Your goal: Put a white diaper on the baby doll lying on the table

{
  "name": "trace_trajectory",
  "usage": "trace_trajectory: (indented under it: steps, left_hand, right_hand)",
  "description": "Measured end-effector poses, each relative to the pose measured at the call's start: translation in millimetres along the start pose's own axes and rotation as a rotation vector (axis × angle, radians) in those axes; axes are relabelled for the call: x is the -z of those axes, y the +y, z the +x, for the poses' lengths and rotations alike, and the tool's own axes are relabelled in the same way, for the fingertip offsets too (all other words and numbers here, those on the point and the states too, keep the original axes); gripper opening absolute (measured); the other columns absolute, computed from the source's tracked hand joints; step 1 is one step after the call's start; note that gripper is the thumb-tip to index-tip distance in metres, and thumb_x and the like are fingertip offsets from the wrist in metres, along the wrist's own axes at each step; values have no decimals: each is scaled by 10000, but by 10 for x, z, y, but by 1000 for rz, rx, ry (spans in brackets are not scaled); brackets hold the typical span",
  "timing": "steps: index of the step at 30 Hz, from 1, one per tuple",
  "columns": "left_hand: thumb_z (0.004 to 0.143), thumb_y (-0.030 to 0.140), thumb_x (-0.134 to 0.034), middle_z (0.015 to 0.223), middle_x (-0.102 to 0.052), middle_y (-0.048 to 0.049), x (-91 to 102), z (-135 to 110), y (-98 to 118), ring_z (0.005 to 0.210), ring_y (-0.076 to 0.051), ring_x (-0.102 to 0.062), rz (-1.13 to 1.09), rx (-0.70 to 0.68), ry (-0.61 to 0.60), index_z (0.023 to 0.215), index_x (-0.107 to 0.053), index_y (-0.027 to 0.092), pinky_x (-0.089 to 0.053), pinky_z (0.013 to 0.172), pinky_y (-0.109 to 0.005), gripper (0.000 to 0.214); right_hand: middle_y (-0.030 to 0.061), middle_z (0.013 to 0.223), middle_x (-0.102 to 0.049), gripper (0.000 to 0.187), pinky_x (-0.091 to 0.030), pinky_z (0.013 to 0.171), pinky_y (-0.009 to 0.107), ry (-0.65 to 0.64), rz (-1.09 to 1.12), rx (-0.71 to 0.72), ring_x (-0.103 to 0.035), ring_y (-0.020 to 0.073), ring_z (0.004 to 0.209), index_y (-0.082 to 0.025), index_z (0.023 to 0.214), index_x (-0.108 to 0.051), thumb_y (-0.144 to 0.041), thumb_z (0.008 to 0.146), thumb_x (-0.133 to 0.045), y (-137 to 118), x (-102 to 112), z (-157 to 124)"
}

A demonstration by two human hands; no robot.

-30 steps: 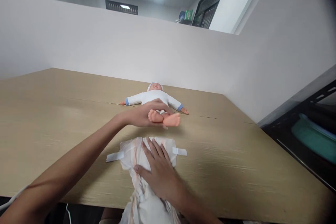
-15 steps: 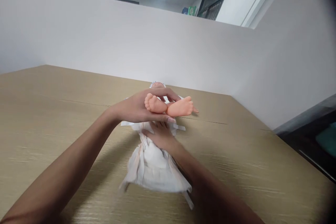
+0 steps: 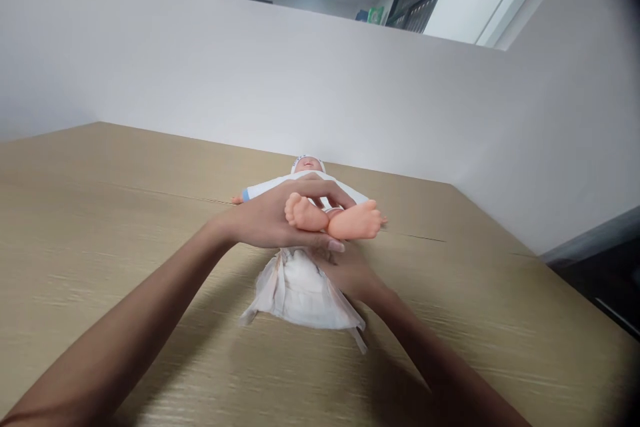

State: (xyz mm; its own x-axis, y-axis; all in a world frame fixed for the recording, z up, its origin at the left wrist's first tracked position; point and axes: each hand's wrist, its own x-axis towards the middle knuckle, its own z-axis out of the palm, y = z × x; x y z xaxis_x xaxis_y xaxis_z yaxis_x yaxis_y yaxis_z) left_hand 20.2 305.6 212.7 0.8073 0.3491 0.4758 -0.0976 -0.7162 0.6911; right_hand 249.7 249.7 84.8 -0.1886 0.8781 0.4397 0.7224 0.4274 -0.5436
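Note:
A baby doll (image 3: 356,219) in a white top with blue cuffs and a white hat lies on its back, feet toward me. My left hand (image 3: 267,217) is closed round its lower legs and holds them raised, the bare soles facing me. Under the doll, a white disposable diaper (image 3: 305,297) lies opened out, its near end and side tabs spread on the table. My right hand (image 3: 350,273) reaches beneath the lifted legs at the diaper's right side. Its fingers are hidden behind my left hand and the doll's feet.
The wood-grain table (image 3: 150,287) ends at a pale partition wall (image 3: 250,80) behind the doll's head. At the right edge stands a dark object (image 3: 600,273). Beyond the partition are ceiling lights and a green package (image 3: 375,15).
The diaper has shifted away from me, farther under the doll. My right hand has moved forward and right, hiding its fingers. The doll's head and arms show more; its legs remain held.

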Motion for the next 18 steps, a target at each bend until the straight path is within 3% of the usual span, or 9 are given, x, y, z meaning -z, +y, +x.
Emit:
trace_trajectory:
  steps: [2,4,7,11,15,18]
  left_hand:
    - [898,410,-878,1242,-764,-59,-72,-51,-33,1131,-239,-694,-26,25,-8,1230,-749,256,-578,970,-385,388]
    - [891,419,-882,1223,-760,-58,-177,-107,-82,1140,-247,-685,-41,41,-25,1221,-747,266,-573,975,-398,388]
    - [876,401,-895,1197,-761,-52,-361,-180,-138,1134,-251,-684,-57,58,-26,1189,-747,276,-568,976,-408,368]
    - [893,381,-874,1316,-750,-70,-493,-301,-97,1221,-276,-680,-79,34,29,1211,-734,279,-558,1048,-448,363]
    - [899,475,-855,1367,-711,-70,-398,-599,-31,1287,-314,-632,137,173,-22,1354,-695,314,-526,1108,-477,509]
    - [961,428,-787,1359,-695,-79,-309,-915,-112,1320,-309,-615,255,192,-95,1269,-717,293,-502,1156,-474,343]
  right_hand:
    - [76,1341,-754,340,-592,1081,565,65,13,-55,-704,344,1253,-297,1356,-673,-468,1062,-656,-54,97,-199]
    - [112,1405,-706,538,-579,1102,595,204,21,-101,-686,355,1290,-285,1452,-566,-485,991,-759,-111,160,-362]
    - [160,1587,-570,789,-487,1226,612,303,26,12,-563,364,1476,-276,1595,-416,-412,936,-826,-226,180,-478]
    - [94,1542,-637,657,-520,1211,505,207,100,121,-620,291,1425,-332,1592,-483,-204,980,-683,-350,199,-465]
    - [93,1521,-660,619,-532,1194,449,100,102,134,-638,277,1403,-302,1557,-567,-143,960,-605,-293,394,-531]
    - [77,1510,-665,564,-531,1190,449,-29,22,231,-632,282,1412,-313,1447,-688,-136,921,-587,-113,560,-675]
